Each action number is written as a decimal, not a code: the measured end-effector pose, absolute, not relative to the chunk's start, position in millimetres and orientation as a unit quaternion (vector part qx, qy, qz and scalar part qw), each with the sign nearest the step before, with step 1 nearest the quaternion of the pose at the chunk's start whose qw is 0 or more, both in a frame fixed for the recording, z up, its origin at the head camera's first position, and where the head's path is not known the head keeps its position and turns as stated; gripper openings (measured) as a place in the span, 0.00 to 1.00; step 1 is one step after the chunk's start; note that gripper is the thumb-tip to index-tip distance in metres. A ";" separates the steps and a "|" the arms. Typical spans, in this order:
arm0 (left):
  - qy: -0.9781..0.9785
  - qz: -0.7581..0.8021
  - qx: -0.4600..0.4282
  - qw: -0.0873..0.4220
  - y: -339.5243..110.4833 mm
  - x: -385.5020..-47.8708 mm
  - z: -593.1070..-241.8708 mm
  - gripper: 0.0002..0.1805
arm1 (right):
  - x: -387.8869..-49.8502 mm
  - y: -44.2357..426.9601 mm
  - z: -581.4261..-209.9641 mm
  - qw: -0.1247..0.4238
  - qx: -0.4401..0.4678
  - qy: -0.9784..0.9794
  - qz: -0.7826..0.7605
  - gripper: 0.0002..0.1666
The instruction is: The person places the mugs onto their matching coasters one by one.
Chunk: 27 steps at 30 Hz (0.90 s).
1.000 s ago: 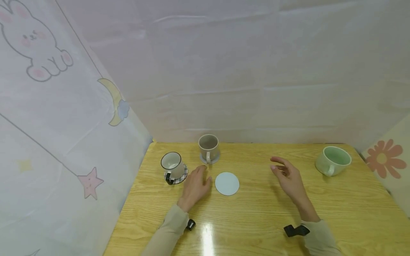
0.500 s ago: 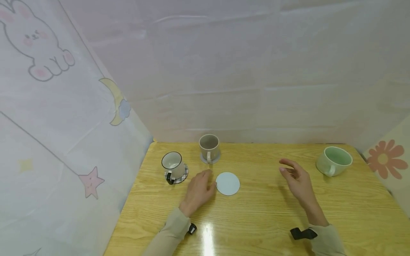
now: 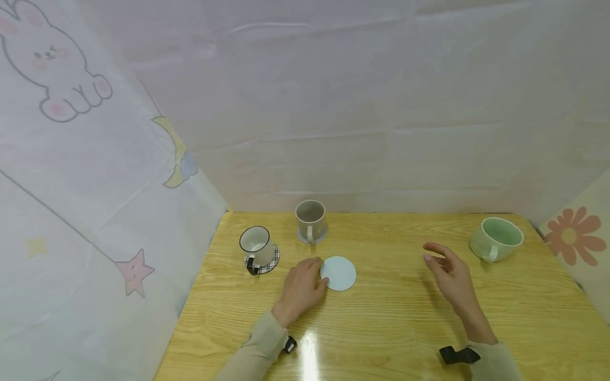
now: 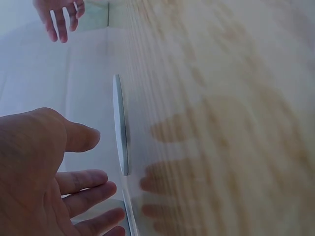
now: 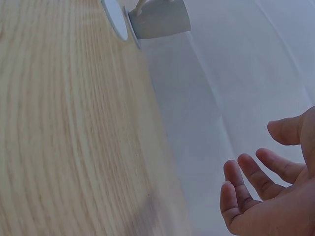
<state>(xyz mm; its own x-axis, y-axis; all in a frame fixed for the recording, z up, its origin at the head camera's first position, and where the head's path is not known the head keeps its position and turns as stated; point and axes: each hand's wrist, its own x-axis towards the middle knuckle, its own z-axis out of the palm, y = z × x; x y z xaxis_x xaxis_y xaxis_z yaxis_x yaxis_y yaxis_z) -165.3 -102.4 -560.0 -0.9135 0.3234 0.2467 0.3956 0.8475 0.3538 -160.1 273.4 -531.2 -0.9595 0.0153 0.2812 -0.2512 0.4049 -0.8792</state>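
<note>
I see a round coaster (image 3: 340,273) lying flat, lower centre, beside the left hand (image 3: 300,287), well off the right hand (image 3: 451,279); both loosely spread.

a pale, creased far sheet (image 3: 333,106) is hung beyond the wood-grained desk (image 3: 381,323), marked near by white glare (image 3: 308,362). the left sheet (image 3: 71,206) is printed with a rabbit (image 3: 66,76), moon (image 3: 177,144) and pink star (image 3: 135,272), the right sheet (image 3: 601,275) with a reddish flower (image 3: 569,235).

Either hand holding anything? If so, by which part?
Nothing is held. The left hand is near the pale blue coaster but not gripping it; the right hand is empty.
</note>
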 end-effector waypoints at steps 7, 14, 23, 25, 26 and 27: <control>-0.965 -0.181 -0.176 0.074 -100.0 -165.2 -561.9 0.26 | -156.6 277.6 -531.4 0.124 0.056 -0.833 0.537 0.23; -0.967 -0.159 -0.186 0.069 -98.7 -166.3 -562.5 0.27 | -153.9 286.4 -529.3 0.123 0.042 -0.843 0.522 0.24; -0.971 -0.140 -0.190 0.047 -97.2 -168.4 -564.7 0.30 | -153.7 307.1 -530.2 0.137 0.028 -0.845 0.516 0.22; -0.971 -0.138 -0.189 0.043 -97.3 -168.6 -564.6 0.31 | -154.8 310.5 -531.0 0.145 0.023 -0.842 0.518 0.21; -0.971 -0.136 -0.190 0.042 -97.4 -168.7 -565.2 0.31 | -154.8 312.0 -531.3 0.148 0.019 -0.841 0.520 0.21; -0.972 -0.135 -0.190 0.040 -97.5 -168.5 -565.4 0.31 | -154.8 313.3 -531.4 0.152 0.018 -0.840 0.521 0.21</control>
